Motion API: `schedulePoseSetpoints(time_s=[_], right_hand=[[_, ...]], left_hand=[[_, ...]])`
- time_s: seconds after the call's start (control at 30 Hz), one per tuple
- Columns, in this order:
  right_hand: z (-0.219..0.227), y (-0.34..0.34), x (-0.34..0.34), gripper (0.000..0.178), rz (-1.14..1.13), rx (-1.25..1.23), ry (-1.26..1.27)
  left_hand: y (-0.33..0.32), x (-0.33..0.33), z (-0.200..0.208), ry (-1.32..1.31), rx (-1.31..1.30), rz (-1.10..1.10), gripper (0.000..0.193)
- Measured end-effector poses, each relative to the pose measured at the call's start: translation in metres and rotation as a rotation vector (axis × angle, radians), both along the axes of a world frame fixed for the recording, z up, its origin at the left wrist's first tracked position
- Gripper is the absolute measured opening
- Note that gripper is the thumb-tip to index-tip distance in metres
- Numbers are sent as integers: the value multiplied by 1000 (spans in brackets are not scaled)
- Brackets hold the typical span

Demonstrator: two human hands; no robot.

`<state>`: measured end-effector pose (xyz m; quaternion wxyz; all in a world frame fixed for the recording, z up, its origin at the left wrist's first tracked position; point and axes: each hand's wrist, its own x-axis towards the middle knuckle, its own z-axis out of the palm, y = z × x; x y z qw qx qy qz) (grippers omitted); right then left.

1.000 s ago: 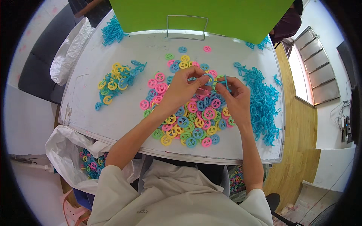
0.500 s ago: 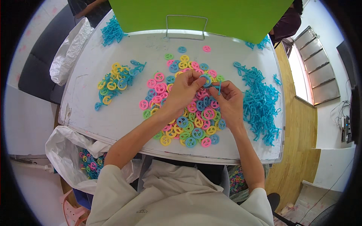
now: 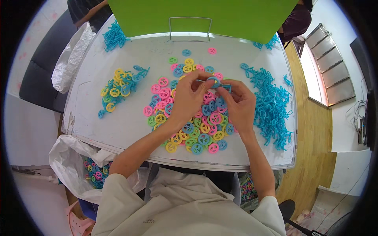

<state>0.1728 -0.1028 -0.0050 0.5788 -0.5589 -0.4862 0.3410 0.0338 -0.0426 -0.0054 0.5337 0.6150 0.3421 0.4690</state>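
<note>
Above the middle of the table, my left hand [image 3: 188, 98] pinches a small blue plastic wheel [image 3: 214, 82] between thumb and fingertips. My right hand [image 3: 241, 105] meets it from the right, its fingers closed on a thin blue plastic stem piece [image 3: 227, 87]. The two parts touch or nearly touch; the fingers hide the exact join. Beneath both hands spreads a pile of small spoked wheels [image 3: 204, 139] in pink, yellow, green and blue. Right of my right hand lies a big heap of blue stem pieces [image 3: 271, 108].
Wheels joined to blue stems [image 3: 118, 88] form a heap on the left. More blue stems [image 3: 114, 37] lie at the far left corner. A green panel [image 3: 204, 17] with a wire handle [image 3: 190, 41] stands across the back. A white sack [image 3: 69, 161] of coloured parts hangs beside the near left edge.
My hands have drawn slightly closer together, and the blue stem sits nearer the blue wheel. The whole view has shifted a little.
</note>
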Motion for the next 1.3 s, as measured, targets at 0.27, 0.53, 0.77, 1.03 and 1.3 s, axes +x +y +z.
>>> schedulePoseSetpoints(time_s=[0.27,0.53,0.77,1.03,1.3], right_hand=[[-4,3,-1,14,-87,49,21],[-7,2,-3,14,-102,65,83],[-6,2,-6,14,-175,-25,-4],[-6,0,-9,13,-232,139,-281],[-9,5,2,15,-101,20,-13]], left_hand=[[-4,-1,3,-4,-66,-66,24],[-8,0,6,-47,-204,-62,23],[-10,0,3,53,-102,-15,21],[-1,-2,1,-188,-402,-98,20],[0,-6,2,35,-165,-107,20]])
